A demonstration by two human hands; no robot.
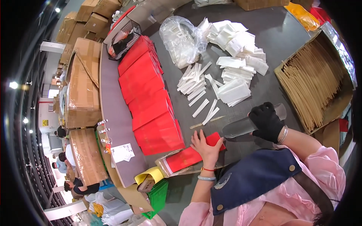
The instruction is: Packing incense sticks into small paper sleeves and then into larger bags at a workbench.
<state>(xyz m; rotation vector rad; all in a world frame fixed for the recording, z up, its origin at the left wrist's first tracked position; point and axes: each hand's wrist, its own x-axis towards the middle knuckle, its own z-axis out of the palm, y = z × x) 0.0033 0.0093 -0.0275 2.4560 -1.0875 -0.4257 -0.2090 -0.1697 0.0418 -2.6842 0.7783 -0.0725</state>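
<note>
My bare left hand lies with its fingers spread on a red paper packet at the table's near edge. That packet rests partly in a small clear-walled holder. To the right, my right hand, in a black glove, is curled over a long, translucent, round-ended piece lying on the table. Its exact kind I cannot make out. A thin tan strip lies just beyond my left hand. White paper strips and stacks of white paper slips spread farther back.
Overlapping red packets line the left side. A clear plastic bag of white pieces stands at the back. An open carton packed with thin brown sticks is at right. A wire basket sits far left; a yellow holder nearer.
</note>
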